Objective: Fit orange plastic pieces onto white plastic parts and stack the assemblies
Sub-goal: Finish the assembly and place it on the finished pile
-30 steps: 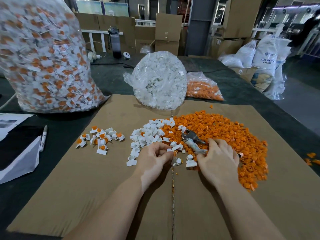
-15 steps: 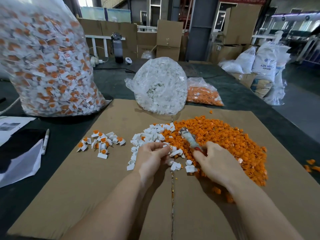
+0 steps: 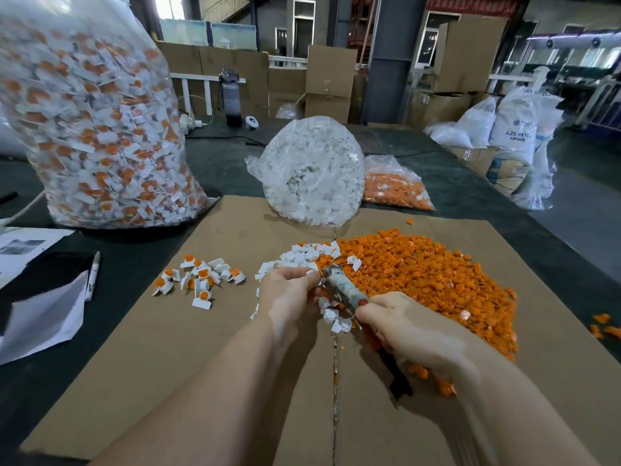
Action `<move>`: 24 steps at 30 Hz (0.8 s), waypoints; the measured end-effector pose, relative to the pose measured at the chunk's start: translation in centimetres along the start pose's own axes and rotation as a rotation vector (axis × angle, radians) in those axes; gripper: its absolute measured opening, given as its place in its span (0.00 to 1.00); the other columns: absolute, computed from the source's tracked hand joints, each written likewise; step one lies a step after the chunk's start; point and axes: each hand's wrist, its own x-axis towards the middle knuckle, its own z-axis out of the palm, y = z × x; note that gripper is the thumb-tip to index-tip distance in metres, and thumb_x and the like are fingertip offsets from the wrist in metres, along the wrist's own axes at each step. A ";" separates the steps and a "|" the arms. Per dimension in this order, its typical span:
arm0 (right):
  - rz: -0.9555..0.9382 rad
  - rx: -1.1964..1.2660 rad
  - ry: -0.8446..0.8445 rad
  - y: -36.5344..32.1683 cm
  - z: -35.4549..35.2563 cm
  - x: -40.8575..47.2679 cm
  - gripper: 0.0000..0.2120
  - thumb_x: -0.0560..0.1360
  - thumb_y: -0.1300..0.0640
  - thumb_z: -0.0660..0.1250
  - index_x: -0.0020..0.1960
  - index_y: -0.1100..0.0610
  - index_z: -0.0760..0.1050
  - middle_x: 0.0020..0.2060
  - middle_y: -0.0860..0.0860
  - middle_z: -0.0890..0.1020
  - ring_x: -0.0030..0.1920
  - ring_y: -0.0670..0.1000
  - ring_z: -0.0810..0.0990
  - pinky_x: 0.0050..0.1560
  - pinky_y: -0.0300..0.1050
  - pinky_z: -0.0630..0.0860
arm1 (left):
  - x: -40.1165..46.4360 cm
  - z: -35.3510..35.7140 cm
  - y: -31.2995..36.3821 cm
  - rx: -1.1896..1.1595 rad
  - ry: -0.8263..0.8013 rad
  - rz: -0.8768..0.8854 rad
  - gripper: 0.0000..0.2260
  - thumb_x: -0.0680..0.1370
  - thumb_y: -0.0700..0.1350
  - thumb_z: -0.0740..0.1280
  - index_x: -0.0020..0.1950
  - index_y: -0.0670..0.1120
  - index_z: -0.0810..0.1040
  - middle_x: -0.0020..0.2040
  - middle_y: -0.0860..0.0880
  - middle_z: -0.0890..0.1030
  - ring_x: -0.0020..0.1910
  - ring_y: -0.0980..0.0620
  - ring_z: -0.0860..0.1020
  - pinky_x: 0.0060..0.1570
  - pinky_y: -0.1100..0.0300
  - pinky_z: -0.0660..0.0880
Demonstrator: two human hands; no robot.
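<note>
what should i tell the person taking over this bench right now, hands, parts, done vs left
Left hand pinches a white part at the near edge of the loose white parts.
Right hand grips the pliers-like tool, whose tip points at that part.
Orange pieces lie heaped on the cardboard, to the right.
Done: a small group of finished assemblies to the left, and a big bag of assemblies behind it.
Left: the loose piles, plus the bag of white parts and the bag of orange pieces.
</note>
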 end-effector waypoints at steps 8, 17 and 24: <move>-0.107 -0.191 0.189 0.7 1.4 0.8 0.16 0.80 0.46 0.56 0.37 0.54 0.64 0.33 0.48 0.68 0.32 0.48 0.65 0.31 0.41 0.60 | 0.0 0.1 -0.4 -0.031 0.027 -0.022 0.05 0.75 0.34 0.67 0.40 0.40 0.76 0.26 0.46 0.75 0.24 0.53 0.74 0.34 0.57 0.75; -0.111 -0.195 0.331 2.4 2.0 1.4 0.15 0.75 0.40 0.60 0.44 0.53 0.71 0.38 0.45 0.72 0.38 0.46 0.71 0.34 0.41 0.64 | -0.4 0.0 -0.9 -0.064 0.006 -0.036 0.02 0.75 0.34 0.66 0.46 0.35 0.77 0.28 0.43 0.75 0.25 0.51 0.74 0.30 0.60 0.74; 0.018 -0.570 0.707 5.3 1.2 2.9 0.20 0.76 0.40 0.60 0.57 0.54 0.70 0.51 0.51 0.74 0.55 0.52 0.72 0.52 0.43 0.69 | -1.6 -0.9 -2.4 0.427 -0.077 0.271 0.06 0.77 0.38 0.67 0.52 0.43 0.80 0.37 0.47 0.80 0.33 0.62 0.77 0.37 0.71 0.72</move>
